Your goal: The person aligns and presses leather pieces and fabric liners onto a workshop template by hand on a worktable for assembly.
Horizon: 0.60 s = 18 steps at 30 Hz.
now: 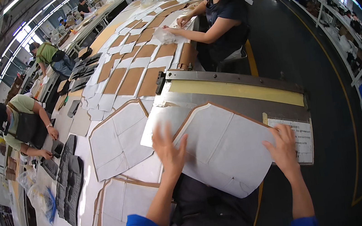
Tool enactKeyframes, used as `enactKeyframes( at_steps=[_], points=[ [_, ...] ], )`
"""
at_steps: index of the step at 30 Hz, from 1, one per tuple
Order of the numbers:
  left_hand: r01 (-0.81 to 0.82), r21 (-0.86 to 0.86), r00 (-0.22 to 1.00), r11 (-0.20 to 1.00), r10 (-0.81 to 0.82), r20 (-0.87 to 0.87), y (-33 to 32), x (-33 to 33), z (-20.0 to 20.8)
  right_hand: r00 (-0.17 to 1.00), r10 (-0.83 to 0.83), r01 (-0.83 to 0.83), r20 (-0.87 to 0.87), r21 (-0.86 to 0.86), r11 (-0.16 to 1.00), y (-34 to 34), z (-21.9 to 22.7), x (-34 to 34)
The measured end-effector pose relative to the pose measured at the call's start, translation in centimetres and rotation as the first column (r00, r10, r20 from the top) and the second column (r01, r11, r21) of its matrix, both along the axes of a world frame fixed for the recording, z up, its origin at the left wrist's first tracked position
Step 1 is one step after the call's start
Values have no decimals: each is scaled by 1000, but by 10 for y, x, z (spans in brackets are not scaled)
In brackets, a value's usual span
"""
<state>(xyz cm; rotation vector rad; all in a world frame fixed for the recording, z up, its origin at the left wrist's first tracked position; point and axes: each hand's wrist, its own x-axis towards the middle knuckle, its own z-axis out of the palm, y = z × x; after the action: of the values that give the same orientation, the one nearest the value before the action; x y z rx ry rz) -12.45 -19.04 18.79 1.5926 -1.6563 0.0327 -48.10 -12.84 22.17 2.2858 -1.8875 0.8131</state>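
Note:
A white panel with brown edging and stitched lines (221, 139) lies partly on a metal plate (162, 111), its near end overhanging toward my lap. At its left edge my left hand (170, 153) is raised with fingers apart, slightly blurred by motion. My right hand (284, 147) is at the panel's right edge, fingers apart and thumb over the white surface. Left of the plate, a similar panel (120, 137) lies on the table, and a stack of brown-edged white panels (124, 205) is nearer to me.
A metal bar (231, 79) and a yellow strip (233, 91) cross the plate's far side. Brown and white pieces (133, 80) cover the table beyond. Black pieces (69, 182) lie left. A co-worker (223, 20) sits far right; another (25, 124) works at left. Shelving (319, 17) lines the aisle.

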Motion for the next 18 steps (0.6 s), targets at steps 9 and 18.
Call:
enactKeyframes(
  at_steps=[9,18],
  points=[
    [336,322,676,885,12,-737,64,61,-87,989,11,-74,146,429,900,-109,2,41],
    [498,269,639,824,-140,-756,36,91,-51,821,-42,-312,569,509,802,-99,-9,12]
  ],
)
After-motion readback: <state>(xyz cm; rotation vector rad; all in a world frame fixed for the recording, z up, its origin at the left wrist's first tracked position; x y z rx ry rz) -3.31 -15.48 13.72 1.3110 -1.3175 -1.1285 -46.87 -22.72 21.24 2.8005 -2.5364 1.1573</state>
